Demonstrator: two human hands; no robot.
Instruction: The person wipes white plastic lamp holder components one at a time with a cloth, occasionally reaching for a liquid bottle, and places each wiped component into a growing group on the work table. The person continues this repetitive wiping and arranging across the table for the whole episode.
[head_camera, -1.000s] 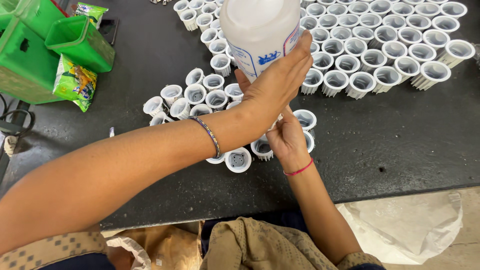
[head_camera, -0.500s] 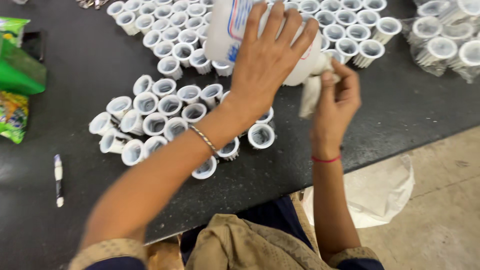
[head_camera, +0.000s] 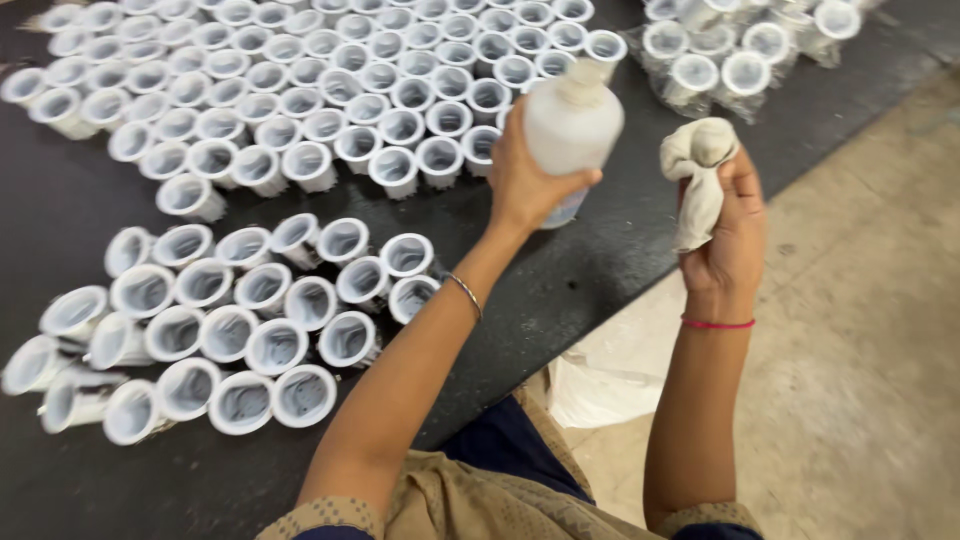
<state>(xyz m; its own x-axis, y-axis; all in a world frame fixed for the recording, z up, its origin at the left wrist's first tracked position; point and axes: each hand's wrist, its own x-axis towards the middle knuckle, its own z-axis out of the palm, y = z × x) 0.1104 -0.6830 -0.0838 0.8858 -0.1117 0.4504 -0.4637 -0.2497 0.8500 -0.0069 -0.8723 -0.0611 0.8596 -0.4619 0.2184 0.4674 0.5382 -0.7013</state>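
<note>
Mostly visible: left hand (head_camera: 525, 180) gripping white bottle (head_camera: 572, 125), its label side hidden.
Right hand (head_camera: 735, 235): clenched round crumpled cloth (head_camera: 695, 175).
Cut off: bagged cups (head_camera: 745, 50).

Toward the upper middle of the frame a white plastic bottle (head_camera: 572, 125) is held upright over the dark table's edge, gripped from behind by the left hand (head_camera: 527, 180), with a strip of blue label showing at its lower end below the fingers. In the upper right corner lie clear plastic bags (head_camera: 735, 50) packed with white cups, crinkled and shiny. At the lower middle, off the table's edge, a pale plastic bag (head_camera: 610, 365) sits on the floor.
</note>
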